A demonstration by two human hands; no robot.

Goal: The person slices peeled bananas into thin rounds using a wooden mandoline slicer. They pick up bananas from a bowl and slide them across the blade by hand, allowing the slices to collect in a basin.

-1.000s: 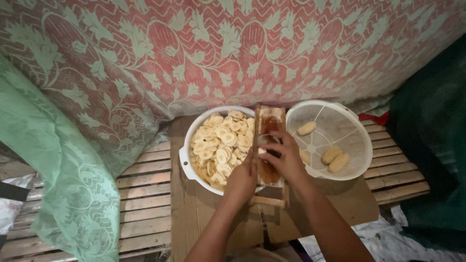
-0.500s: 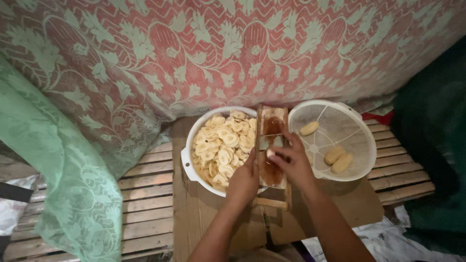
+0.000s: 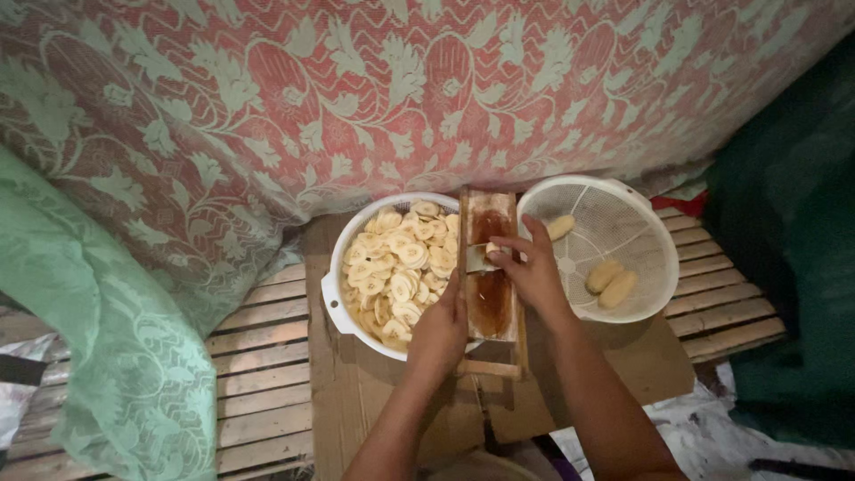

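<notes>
A red leaf-patterned cloth (image 3: pixel 356 98) hangs behind, a green lace cloth (image 3: pixel 98 356) over the slatted bench (image 3: pixel 258 356).

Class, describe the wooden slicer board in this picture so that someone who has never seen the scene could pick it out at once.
Find the slatted wooden platform below the red and green patterned cloth. On it stand a white basin of pale slices and a white mesh basket. The wooden slicer board lies between them: the only long, narrow, brown thing, under both hands.

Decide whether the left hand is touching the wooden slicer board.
Touching: the head view shows the left hand gripping the wooden slicer board's left edge, fingers wrapped against it.
</notes>
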